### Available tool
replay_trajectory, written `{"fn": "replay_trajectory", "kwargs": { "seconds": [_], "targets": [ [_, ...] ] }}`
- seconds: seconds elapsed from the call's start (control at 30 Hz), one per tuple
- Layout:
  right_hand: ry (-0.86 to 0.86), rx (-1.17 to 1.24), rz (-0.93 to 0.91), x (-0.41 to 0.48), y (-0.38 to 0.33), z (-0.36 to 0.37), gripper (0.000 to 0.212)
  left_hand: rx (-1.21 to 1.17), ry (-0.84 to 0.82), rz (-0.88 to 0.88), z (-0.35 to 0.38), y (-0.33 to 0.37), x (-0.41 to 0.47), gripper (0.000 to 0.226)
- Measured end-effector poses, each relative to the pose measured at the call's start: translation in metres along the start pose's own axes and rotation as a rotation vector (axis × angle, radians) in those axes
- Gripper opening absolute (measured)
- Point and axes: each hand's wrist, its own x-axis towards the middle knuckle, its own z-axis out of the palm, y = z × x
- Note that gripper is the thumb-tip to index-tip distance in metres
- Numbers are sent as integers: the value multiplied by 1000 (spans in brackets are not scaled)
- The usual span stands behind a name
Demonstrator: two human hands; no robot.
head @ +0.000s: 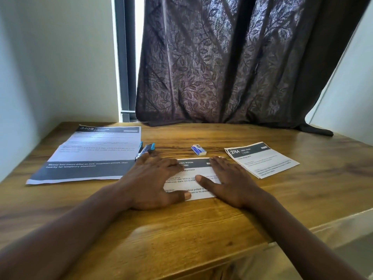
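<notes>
A folded printed sheet [193,172] headed "LIVING ROOM" lies on the wooden table [181,229] in front of me. My left hand [153,182] lies flat on its left part, fingers straight and thumb stretched along its near edge. My right hand [228,180] presses flat on its right part, thumb pointing left across the text. Both hands cover the sheet's sides.
A full printed sheet [90,154] numbered 3409 lies at the left. A blue and black stapler [144,150] sits beside it. A small staple box [198,149] lies behind the hands. A folded sheet [262,160] numbered 2764 lies at the right. A dark curtain [232,61] hangs behind the table.
</notes>
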Motion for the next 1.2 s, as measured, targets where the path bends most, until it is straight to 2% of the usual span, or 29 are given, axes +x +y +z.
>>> {"fn": "replay_trajectory", "kwargs": {
  "seconds": [0.1,0.2,0.37,0.57,0.67,0.77,0.83,0.97,1.03,1.2],
  "targets": [
    [13,-10,-7,0,0,1,112,-9,84,-54,0,-7,2,97],
    [16,-16,-16,2,1,3,116,47,64,-126,2,-15,4,100],
    [12,-20,-23,1,1,1,111,39,50,-147,-2,-20,5,101],
    [34,-10,-40,0,2,4,117,-60,132,-187,-5,-23,11,97],
    [43,-9,-62,-1,3,7,121,-131,200,-215,-4,-23,12,79],
    [91,17,-77,-3,3,9,112,-323,403,-215,0,-28,13,37],
    [146,26,-87,-5,2,8,106,-459,531,-211,0,-30,12,24],
    [432,8,-206,-6,-10,3,79,-672,617,-140,-1,-29,11,20],
    [528,89,-280,2,-28,0,68,-703,645,-100,0,-26,12,21],
    [540,336,-367,43,-69,-3,33,-713,727,-89,1,-25,12,24]
  ]
}}
